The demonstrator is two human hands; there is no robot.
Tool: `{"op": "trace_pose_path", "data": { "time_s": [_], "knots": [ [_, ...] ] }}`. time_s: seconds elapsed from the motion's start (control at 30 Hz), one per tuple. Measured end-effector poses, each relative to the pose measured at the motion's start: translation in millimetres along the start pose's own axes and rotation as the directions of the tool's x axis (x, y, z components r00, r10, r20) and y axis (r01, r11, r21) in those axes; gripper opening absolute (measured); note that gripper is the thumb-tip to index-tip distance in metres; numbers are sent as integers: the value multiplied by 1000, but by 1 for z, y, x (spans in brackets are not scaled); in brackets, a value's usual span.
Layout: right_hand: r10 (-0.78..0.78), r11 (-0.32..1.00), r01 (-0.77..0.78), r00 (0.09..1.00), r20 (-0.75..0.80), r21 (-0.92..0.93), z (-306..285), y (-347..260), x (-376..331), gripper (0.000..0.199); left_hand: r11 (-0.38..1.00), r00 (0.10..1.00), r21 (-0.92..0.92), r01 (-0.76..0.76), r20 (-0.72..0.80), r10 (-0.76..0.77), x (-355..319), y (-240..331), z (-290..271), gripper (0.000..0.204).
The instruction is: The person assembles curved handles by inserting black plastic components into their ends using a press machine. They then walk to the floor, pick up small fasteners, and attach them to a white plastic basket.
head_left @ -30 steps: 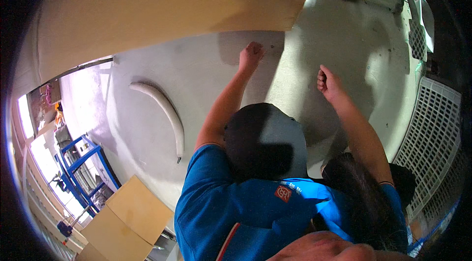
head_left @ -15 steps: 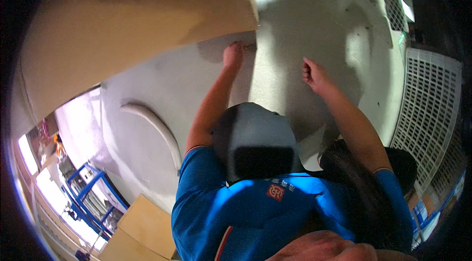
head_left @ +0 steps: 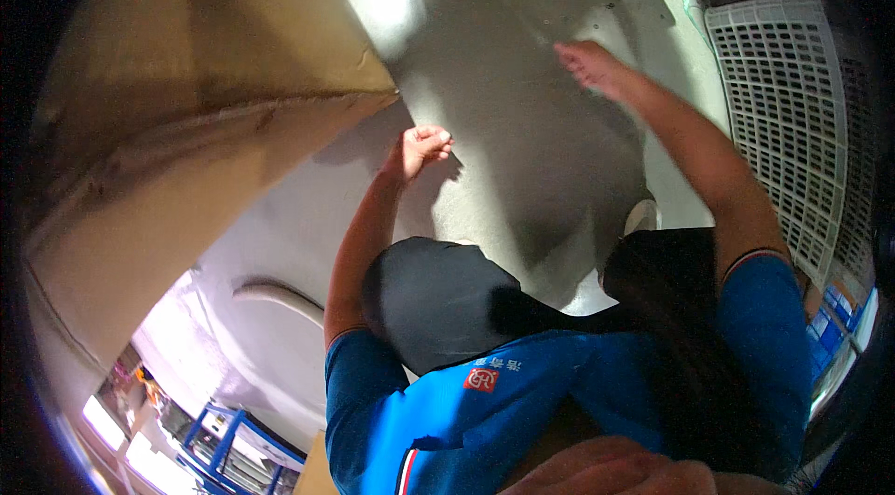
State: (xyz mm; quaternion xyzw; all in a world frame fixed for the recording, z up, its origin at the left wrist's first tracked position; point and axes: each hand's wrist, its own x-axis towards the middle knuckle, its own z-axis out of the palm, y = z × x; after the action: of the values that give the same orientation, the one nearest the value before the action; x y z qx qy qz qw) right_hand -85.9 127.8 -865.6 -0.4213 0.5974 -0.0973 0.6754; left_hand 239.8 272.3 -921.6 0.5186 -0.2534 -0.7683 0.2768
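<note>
1. The cardboard box (head_left: 186, 122) fills the left of the view. It now lies closer and larger than half a second ago, with its lower corner pointing toward the person's hands.
2. The left hand (head_left: 424, 145) was up at the box's edge a second ago. It has come off and sits just beside that corner, not touching it. Its fingers (head_left: 436, 134) are curled into a loose fist with nothing in them.
3. Both hands are therefore off the box, which rests against the grey floor (head_left: 522, 197) on its own.
4. The right hand (head_left: 592, 66) has swung out over the floor toward the white slotted crate (head_left: 792, 122). It is blurred, but its fingers seem stretched out flat and empty.
</note>
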Motion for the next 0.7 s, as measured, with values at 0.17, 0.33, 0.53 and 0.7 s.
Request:
{"op": "trace_pose_path", "data": {
  "time_s": [0.17,0.33,0.53,0.7],
  "knots": [
    [-121,951,66,979,-166,-301,-159,-6,-33,18,995,965,101,15,260,-41,-14,74,68,10],
    [-114,918,87,992,-47,-386,-215,41,-98,27,976,906,216,0,414,-91,-8,148,118,25],
    [-220,935,245,968,-122,256,-212,-48,-153,14,958,892,285,-28,439,-105,-10,208,191,18],
    [-442,850,494,858,-260,185,-271,-121,-173,11,967,948,246,67,287,-139,-29,252,260,19]
  ]
}}
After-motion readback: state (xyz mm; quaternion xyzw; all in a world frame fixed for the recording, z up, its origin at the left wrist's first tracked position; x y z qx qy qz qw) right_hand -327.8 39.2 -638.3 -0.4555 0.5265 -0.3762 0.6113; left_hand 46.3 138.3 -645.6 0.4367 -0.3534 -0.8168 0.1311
